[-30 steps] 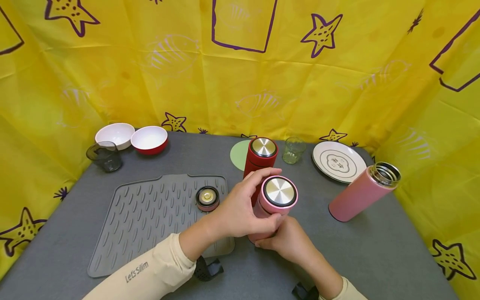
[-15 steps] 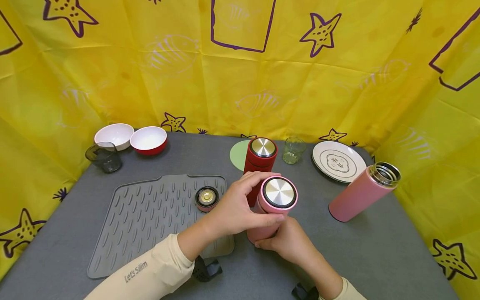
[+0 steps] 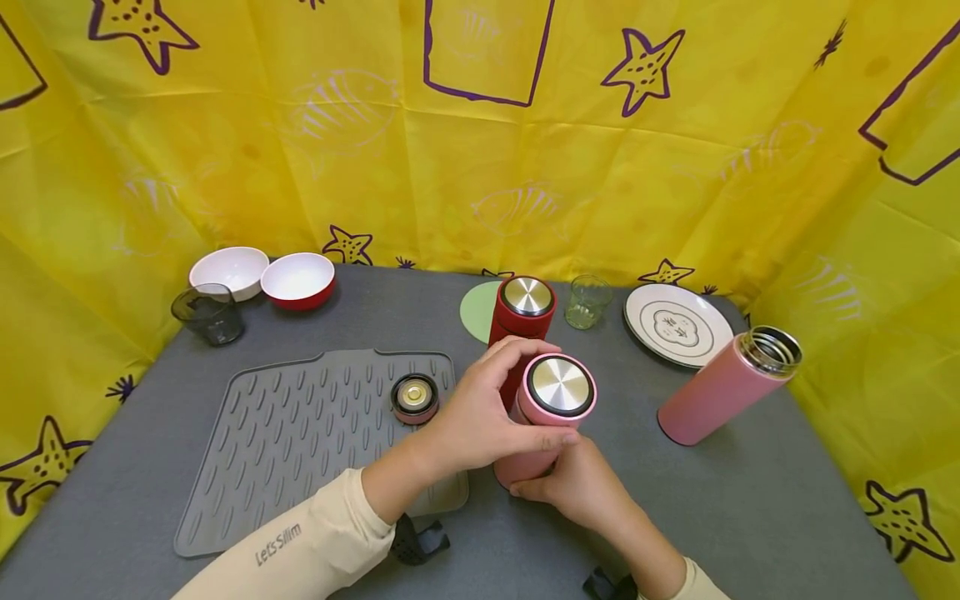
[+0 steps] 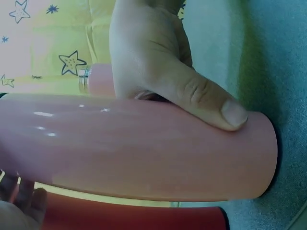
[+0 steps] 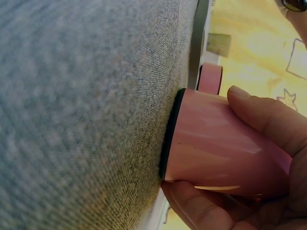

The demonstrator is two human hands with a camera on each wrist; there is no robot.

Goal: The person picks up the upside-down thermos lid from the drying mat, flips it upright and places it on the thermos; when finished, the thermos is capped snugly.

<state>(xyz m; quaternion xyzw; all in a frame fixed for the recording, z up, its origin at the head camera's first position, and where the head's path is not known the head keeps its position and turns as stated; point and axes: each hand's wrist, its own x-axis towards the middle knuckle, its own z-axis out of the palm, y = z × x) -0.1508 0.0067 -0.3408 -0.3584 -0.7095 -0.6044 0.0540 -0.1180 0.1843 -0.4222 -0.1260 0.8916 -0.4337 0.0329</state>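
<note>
A pink thermos (image 4: 158, 153) stands on the table near the middle, its pink cap (image 3: 560, 385) with a steel disc on top. My left hand (image 3: 476, 417) grips the upper part around the cap, thumb in front and fingers behind. Low on the body, my right hand (image 3: 573, 487) holds the thermos; its thumb lies along the side in the left wrist view. In the right wrist view the dark base of the thermos touches the table. Just behind stands a capped red thermos (image 3: 517, 329), partly hidden by my left hand.
A loose cap (image 3: 414, 396) lies underside up on the grey drying mat (image 3: 300, 450). At right an uncapped pink thermos (image 3: 720, 392) stands near a white plate (image 3: 677, 323). Further back are a green glass (image 3: 587, 302), a green disc (image 3: 478, 311), two bowls (image 3: 297, 277) and a dark glass (image 3: 208, 315).
My left thumb has shifted slightly to the right across the front of the thermos, just below the cap's top. The right hand keeps its hold, and the thermos stays in place.
</note>
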